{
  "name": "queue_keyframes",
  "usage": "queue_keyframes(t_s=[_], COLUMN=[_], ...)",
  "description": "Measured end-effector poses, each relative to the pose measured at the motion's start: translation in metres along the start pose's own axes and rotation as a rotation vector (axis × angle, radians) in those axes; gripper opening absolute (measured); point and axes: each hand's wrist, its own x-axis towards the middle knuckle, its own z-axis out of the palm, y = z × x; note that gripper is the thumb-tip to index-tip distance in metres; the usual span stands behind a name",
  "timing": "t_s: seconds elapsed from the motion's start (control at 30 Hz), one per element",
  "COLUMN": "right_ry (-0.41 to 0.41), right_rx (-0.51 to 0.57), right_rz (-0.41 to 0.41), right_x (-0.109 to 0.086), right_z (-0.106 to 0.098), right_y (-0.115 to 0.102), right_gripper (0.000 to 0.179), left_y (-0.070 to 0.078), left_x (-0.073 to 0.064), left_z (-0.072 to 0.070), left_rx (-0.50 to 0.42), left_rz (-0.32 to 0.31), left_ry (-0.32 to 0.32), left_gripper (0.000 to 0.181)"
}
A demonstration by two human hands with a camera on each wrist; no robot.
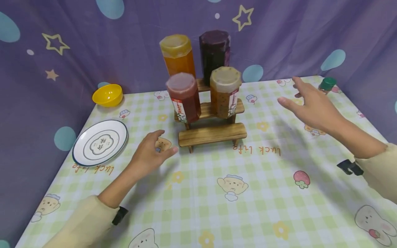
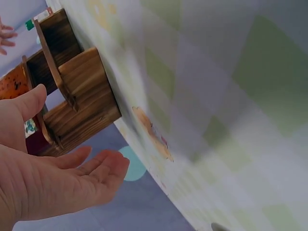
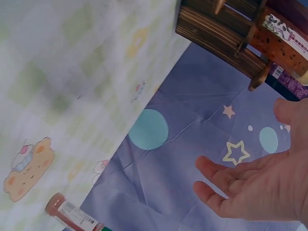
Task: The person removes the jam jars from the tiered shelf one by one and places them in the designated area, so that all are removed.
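Observation:
A stepped wooden stand [image 1: 212, 135] holds several faceted jars. On its middle step are a red jar [image 1: 185, 100] and a seed-flecked amber jar [image 1: 224, 94]; behind them rise an orange jar [image 1: 178, 57] and a dark purple jar [image 1: 214, 55]. My left hand [image 1: 150, 151] hovers left of the stand's lowest step, thumb apart from the fingers, holding nothing. Over the right side of the table my right hand [image 1: 316, 105] is held in the air, fingers loosely bent and nothing in them. Just behind it stands a green-capped bottle [image 1: 327, 84], with a reddish body [image 3: 72, 211] and white label in the right wrist view.
At the left lies a white plate [image 1: 119, 148] with a dark rim and printed centre. A yellow bowl [image 1: 108, 96] sits in the back left corner. The checked tablecloth [image 1: 192, 213] reaches back to a purple patterned curtain [image 1: 130, 41].

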Motion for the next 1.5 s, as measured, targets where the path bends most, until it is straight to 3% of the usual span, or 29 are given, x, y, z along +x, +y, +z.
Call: queue_keyframes(t_s=[0.3,0.57,0.93,1.07,1.3,1.5], right_ry=[0.067,0.117,0.157,0.137,0.063,0.048], right_rx=[0.036,0.078,0.199,0.295,0.427,0.524], right_rz=[-0.011,-0.039,-0.013,-0.007,-0.01,-0.06], right_x=[0.012,0.027,0.041,0.047,0.059,0.069], right_z=[0.002,-0.004,-0.011,-0.014,-0.017,-0.018], right_y=[-0.009,-0.017,-0.027,-0.033,-0.044,-0.057], right_gripper=[0.073,0.074,0.071,0.068,0.065,0.065], left_y=[0.001,0.003,0.004,0.004,0.003,0.002], left_x=[0.004,0.007,0.011,0.012,0.014,0.017], left_z=[0.01,0.013,0.02,0.025,0.031,0.034], left_rx=[-0.028,-0.054,-0.125,-0.156,-0.295,-0.43], left_rz=[0.039,0.007,0.011,0.004,-0.023,-0.022], left_ry=[0.007,-0.011,-0.016,-0.015,-0.043,-0.068], left_gripper=[0.075,0.075,0.074,0.074,0.078,0.077])
